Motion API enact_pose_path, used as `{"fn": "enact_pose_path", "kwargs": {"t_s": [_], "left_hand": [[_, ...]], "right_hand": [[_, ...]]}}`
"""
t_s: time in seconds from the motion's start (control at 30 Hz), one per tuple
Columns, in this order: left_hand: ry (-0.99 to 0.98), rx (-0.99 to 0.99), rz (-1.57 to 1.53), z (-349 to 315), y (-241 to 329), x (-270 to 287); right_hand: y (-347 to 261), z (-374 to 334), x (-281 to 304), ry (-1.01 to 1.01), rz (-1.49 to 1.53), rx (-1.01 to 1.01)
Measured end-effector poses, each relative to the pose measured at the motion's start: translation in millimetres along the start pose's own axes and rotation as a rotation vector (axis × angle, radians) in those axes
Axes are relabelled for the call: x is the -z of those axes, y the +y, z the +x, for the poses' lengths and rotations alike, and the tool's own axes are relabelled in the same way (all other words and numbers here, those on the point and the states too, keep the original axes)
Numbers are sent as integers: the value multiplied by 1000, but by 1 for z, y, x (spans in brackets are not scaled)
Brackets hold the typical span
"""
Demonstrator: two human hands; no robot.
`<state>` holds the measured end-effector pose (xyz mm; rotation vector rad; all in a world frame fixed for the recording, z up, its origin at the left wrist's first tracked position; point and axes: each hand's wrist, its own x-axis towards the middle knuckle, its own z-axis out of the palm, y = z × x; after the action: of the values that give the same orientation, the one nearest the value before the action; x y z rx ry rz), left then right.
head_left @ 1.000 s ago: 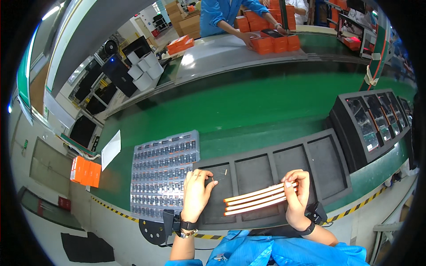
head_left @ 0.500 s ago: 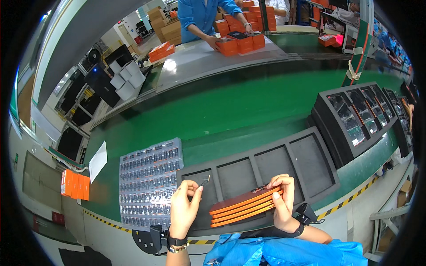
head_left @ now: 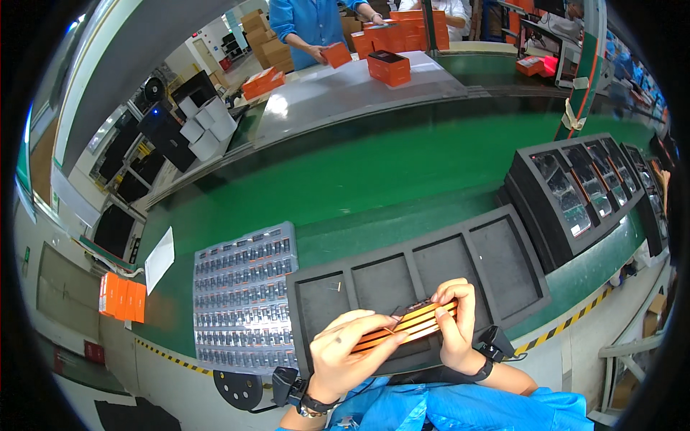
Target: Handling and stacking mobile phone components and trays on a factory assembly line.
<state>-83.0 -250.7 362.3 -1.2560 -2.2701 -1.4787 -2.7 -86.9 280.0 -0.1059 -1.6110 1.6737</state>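
My right hand (head_left: 458, 327) grips the right end of a stack of several flat, dark slabs with orange edges (head_left: 417, 325), held tilted above the black foam tray (head_left: 381, 289). My left hand (head_left: 352, 352) is closed at the left end of the stack. A small, thin dark part (head_left: 394, 319) shows at its fingertips, against the top slab. Another small dark piece (head_left: 418, 306) lies on top, near my right fingers. My left hand covers the stack's left end. Left of the tray, a clear plastic tray (head_left: 246, 287) holds rows of small dark parts.
Black foam trays with glossy dark panels (head_left: 560, 190) are stacked at the right. A tiny light sliver (head_left: 339, 286) lies in the foam tray's left compartment. Orange boxes (head_left: 121, 298) and a white sheet (head_left: 159, 260) stand left. Across the green bench (head_left: 345, 172), a person handles orange boxes (head_left: 389, 68).
My left hand has moved right and down, from above the foam tray onto the stack's left end, bringing the small dark part. The stack tilts more steeply. Across the bench, the person has lifted a box.
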Motion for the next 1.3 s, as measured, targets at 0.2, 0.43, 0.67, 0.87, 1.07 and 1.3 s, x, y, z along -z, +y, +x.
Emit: {"fn": "enact_pose_path", "kwargs": {"t_s": [0.2,0.43,0.67,0.87,1.07,1.3], "left_hand": [[0,-45,33,1,1,-12],[11,60,-48,-6,0,-15],[-58,-197,91,0,3,-27],[-140,-156,90,6,7,-32],[-288,-88,114,17,14,-28],[-485,-176,252,32,23,-25]], "right_hand": [[0,-4,2,3,-10,4],[4,-5,4,0,-7,27],[6,-5,1,9,7,-10],[5,-7,1,25,58,-46],[4,-4,1,40,138,-69],[5,-5,2,32,143,-73]]}}
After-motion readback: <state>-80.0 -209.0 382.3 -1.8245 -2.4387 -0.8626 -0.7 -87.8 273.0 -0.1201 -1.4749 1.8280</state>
